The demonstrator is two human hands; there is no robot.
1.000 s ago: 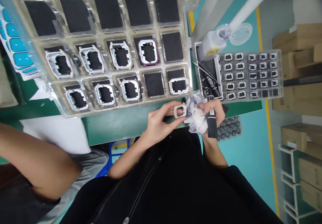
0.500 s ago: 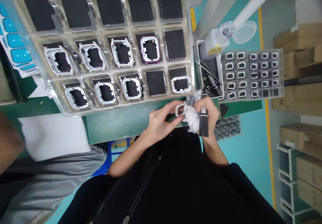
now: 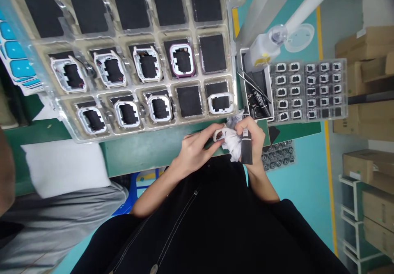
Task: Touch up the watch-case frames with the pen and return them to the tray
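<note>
Between thumb and fingers, my left hand (image 3: 197, 148) grips a small white watch case frame (image 3: 218, 135), seen nearly edge-on. Against its right side presses a crumpled white cloth (image 3: 233, 144), bunched in my right hand (image 3: 254, 136). That same hand also has a black marker-like pen (image 3: 246, 148) in its grip, cap end pointing down. Both hands meet just over the front edge of the green table (image 3: 138, 155). Behind them lies a clear plastic tray (image 3: 123, 91) with black foam pads; several watch frames, mostly white and one purple-edged (image 3: 182, 60), sit in its pockets.
A white box (image 3: 271, 101) with tweezers and black pens stands right of the tray, near a pump bottle (image 3: 261, 52). Farther right is another tray of frames (image 3: 310, 91). White foam sheet (image 3: 64, 169) lies at left, beside another person's grey-clad leg (image 3: 76, 216). Cartons (image 3: 366, 128) line the right.
The cloth and pen have shifted slightly left with my right hand, and the cloth now covers more of the frame. The other person's arm at left has moved partly out of view.
</note>
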